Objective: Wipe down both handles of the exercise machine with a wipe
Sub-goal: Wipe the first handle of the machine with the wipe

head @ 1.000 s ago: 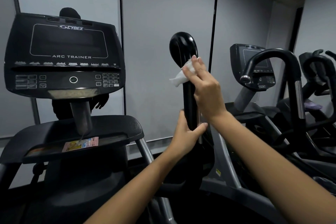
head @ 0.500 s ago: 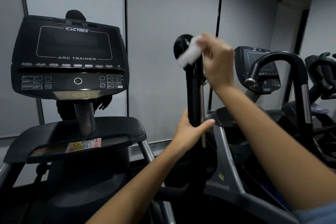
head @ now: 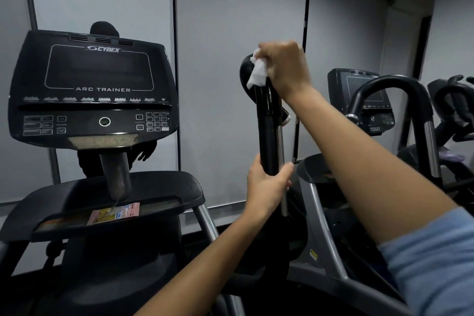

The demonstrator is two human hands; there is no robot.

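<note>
Fingers (head: 272, 59), wipe (head: 257, 73) now atop handle (head: 266, 115)

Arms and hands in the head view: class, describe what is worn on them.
Both forearms are bare. The right arm shows a light blue sleeve at the upper arm. No gloves, rings or watch are visible on the left hand or right hand.

walls: grey panels (head: 230, 84) | dark vertical strips (head: 175, 33) | dim light
</note>
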